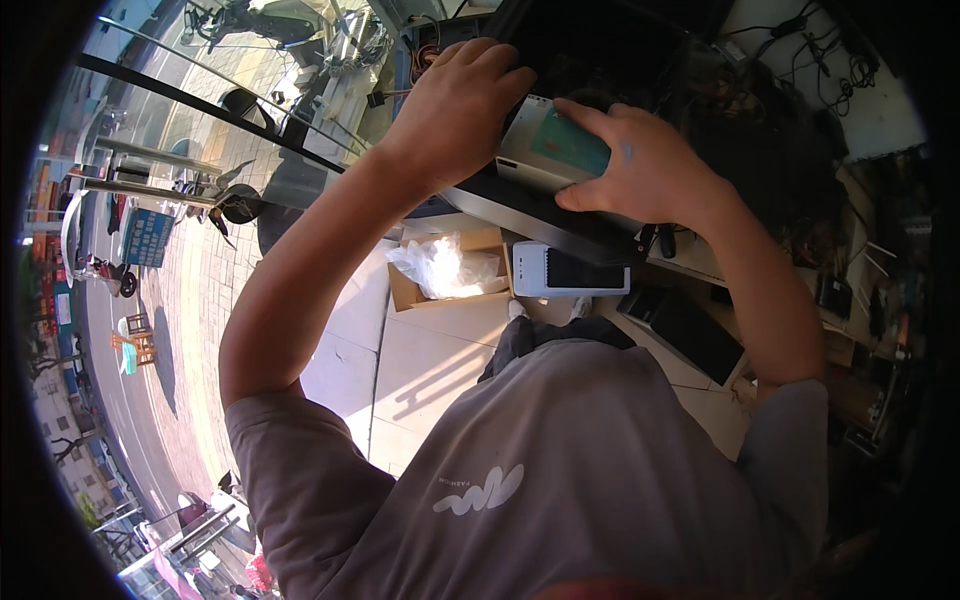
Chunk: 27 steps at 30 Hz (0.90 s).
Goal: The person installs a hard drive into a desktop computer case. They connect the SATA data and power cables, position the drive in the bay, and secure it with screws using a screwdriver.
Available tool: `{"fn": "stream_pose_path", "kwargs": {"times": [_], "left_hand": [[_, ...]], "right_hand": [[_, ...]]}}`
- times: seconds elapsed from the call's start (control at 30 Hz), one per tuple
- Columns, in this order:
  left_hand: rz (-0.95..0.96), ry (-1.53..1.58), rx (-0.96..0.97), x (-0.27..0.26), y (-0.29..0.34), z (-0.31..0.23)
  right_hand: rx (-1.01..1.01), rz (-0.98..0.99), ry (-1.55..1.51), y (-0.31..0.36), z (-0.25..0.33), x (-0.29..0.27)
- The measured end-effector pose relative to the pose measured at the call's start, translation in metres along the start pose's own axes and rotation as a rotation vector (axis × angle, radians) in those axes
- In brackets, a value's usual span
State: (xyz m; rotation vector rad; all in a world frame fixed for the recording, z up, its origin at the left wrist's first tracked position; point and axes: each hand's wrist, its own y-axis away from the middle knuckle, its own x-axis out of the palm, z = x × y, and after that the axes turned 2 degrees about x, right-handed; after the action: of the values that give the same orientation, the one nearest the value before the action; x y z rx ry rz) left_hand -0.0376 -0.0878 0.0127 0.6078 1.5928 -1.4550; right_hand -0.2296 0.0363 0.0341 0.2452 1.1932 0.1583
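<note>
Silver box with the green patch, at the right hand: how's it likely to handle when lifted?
Silver box is probably stiff: flat faces, crisp edges, no visible sag between the right hand's thumb and forefinger. Unlikely to roll, given its squared shape. Might be slightly slippery, as the casing looks smooth.

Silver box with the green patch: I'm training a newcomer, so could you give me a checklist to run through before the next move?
1. Grip of the right hand on the silver box: ok, thumb and forefinger span it.
2. Green patch in sight: ok, partly covered by the right hand.
3. Hold of the left hand: cannot tell, its fingertips are hidden.
4. Cables to the silver box: cannot tell, the surroundings are too dark.
5. Floor free of obstacles: not ok, a cardboard box and white-and-black case stand there.
</note>
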Motion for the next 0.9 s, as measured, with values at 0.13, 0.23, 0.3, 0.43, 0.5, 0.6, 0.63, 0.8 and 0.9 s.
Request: {"fn": "stream_pose_path", "kwargs": {"times": [0.13, 0.23, 0.3, 0.43, 0.5, 0.6, 0.63, 0.8, 0.9], "left_hand": [[-0.06, 0.273, -0.169, 0.005, 0.039, -0.033], [-0.045, 0.264, -0.096, 0.017, 0.056, -0.04], [0.018, 0.285, -0.05, 0.008, 0.062, -0.043], [0.046, 0.301, 0.021, 0.007, 0.067, -0.037], [0.023, 0.319, 0.02, 0.007, 0.067, -0.04], [0.046, 0.329, -0.002, 0.003, 0.069, -0.042], [0.051, 0.335, -0.002, 0.003, 0.069, -0.042], [0.029, 0.34, 0.011, 0.002, 0.069, -0.041], [0.058, 0.309, -0.031, 0.0, 0.07, -0.042]], "right_hand": [[-0.059, -0.064, 0.022, -0.005, -0.019, 0.028], [-0.156, -0.176, 0.017, 0.002, -0.027, 0.038], [-0.224, -0.101, -0.062, 0.008, -0.032, 0.033], [-0.42, -0.289, 0.045, 0.034, -0.036, 0.042], [-0.456, -0.378, 0.056, 0.042, -0.038, 0.052], [-0.462, -0.364, 0.035, 0.048, -0.033, 0.049], [-0.455, -0.372, 0.053, 0.05, -0.031, 0.051], [-0.459, -0.39, 0.174, 0.058, -0.016, 0.056], [-0.49, -0.461, 0.146, 0.06, -0.013, 0.073]]}}
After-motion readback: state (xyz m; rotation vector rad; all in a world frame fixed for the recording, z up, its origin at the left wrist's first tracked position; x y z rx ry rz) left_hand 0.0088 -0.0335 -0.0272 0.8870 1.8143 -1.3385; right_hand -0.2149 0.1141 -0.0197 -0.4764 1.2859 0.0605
